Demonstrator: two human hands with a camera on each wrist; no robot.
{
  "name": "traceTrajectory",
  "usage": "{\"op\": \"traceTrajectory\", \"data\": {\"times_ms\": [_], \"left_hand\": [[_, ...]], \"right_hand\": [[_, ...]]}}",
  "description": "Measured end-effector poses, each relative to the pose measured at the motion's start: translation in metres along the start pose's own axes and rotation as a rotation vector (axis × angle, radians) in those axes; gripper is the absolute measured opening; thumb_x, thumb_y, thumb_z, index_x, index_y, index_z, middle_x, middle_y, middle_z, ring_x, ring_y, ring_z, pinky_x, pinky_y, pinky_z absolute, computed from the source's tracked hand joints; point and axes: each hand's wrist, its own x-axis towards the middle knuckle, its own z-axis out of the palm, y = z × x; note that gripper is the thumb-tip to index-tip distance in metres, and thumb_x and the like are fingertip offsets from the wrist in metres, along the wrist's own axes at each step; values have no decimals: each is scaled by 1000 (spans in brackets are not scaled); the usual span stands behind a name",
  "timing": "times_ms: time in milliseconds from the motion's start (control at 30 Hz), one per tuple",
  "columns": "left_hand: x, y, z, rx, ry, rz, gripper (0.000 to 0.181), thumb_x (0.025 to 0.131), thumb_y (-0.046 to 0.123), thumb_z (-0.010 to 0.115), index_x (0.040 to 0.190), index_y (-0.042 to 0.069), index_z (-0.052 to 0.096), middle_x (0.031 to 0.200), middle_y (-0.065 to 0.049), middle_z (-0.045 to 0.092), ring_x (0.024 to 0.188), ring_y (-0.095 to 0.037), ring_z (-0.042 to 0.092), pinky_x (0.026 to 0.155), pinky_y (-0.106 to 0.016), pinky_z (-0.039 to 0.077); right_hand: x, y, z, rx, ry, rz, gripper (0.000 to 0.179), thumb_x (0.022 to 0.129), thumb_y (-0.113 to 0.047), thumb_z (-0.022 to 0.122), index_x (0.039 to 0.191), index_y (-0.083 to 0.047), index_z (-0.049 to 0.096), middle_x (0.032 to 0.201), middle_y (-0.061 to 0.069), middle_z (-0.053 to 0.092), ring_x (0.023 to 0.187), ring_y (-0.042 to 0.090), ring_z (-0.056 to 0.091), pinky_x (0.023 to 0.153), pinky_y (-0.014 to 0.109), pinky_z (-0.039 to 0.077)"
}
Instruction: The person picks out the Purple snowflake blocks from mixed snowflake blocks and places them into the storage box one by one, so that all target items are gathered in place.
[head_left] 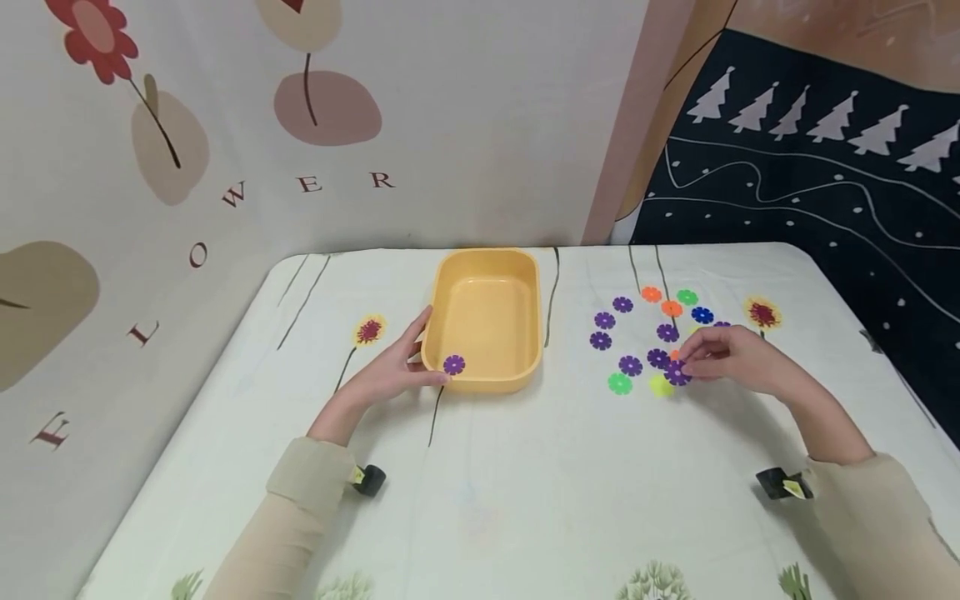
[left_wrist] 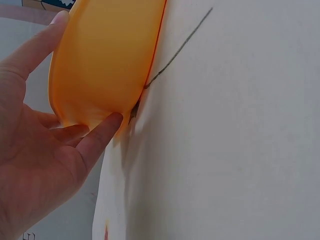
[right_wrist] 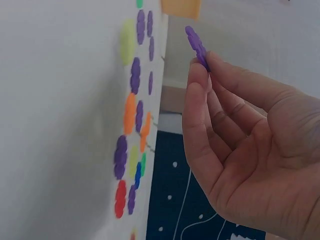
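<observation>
My left hand (head_left: 390, 367) grips the near left corner of a yellow plastic tray (head_left: 531, 321), with the thumb along the front rim and the fingers at the side. Inside the tray, by that corner, is a purple flower-shaped disc (head_left: 453, 364). In the left wrist view, the fingertips touch the tray's outer wall (left_wrist: 107, 55). Between thumb and fingertips, my right hand (head_left: 731, 358) pinches another purple flower-shaped disc (right_wrist: 196, 46), held above the loose ones. Around it on the table lie several purple discs (head_left: 630, 365), along with orange (head_left: 651, 294), green (head_left: 619, 383), yellow and blue ones.
A white cloth with printed flowers covers the table (head_left: 510, 483). Behind and to the left hangs a pale printed sheet (head_left: 480, 108). On the right is a dark cloth with white trees (head_left: 795, 175). A red disc (right_wrist: 120, 199) shows in the right wrist view.
</observation>
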Motion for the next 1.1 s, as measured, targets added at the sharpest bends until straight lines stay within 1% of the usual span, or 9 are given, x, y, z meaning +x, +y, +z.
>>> {"op": "traceTrajectory", "data": {"times_ms": [233, 533, 700, 800, 933, 1033, 1100], "left_hand": [[0, 1, 0, 0, -2, -9, 114, 85, 30, 80, 161, 29, -5, 169, -9, 11, 147, -37, 35, 117, -54, 38], [0, -1, 1, -12, 1, 15, 113, 85, 27, 80, 161, 28, -4, 169, -8, 10, 147, -38, 34, 117, -54, 38], [-1, 0, 1, -18, 0, 22, 113, 85, 27, 80, 161, 27, -4, 169, -7, 8, 148, -38, 32, 117, -54, 37], [-1, 1, 1, -14, 3, 24, 113, 85, 28, 80, 161, 27, -4, 169, -8, 11, 147, -38, 35, 117, -54, 38], [-1, 1, 1, -1, 7, 16, 113, 85, 29, 80, 161, 28, -4, 168, -9, 13, 145, -37, 38, 117, -54, 38], [0, 1, 1, 1, 8, 9, 113, 85, 29, 80, 161, 28, -4, 169, -8, 10, 147, -37, 35, 118, -55, 37], [0, 2, 2, 2, 10, 8, 113, 85, 29, 80, 161, 28, -4, 169, -7, 9, 147, -37, 34, 118, -55, 37]], "right_hand": [[12, -22, -1, -7, 44, -39, 24, 94, -12, 68, 113, 3, 66, 99, 11, 71, 81, 11, 67, 72, 18, 59], [23, -47, 2, -16, 88, -59, 22, 95, -15, 68, 112, -2, 67, 101, 11, 70, 84, 12, 67, 75, 16, 57], [31, -62, 7, 22, 108, -75, 23, 96, -14, 67, 114, 0, 66, 103, 15, 70, 89, 21, 71, 76, 15, 58], [37, -71, 11, 34, 121, -72, 24, 96, -15, 66, 116, -2, 66, 107, 16, 70, 93, 26, 72, 77, 15, 58], [43, -82, 17, 61, 134, -78, 23, 96, -14, 67, 116, -3, 66, 108, 17, 69, 92, 22, 72, 78, 15, 58], [48, -90, 23, 76, 149, -102, 22, 95, -13, 67, 115, -2, 66, 107, 17, 70, 91, 21, 72, 78, 16, 59], [52, -94, 27, 74, 166, -121, 21, 95, -13, 67, 114, -3, 67, 106, 16, 70, 92, 23, 72, 79, 17, 59]]}}
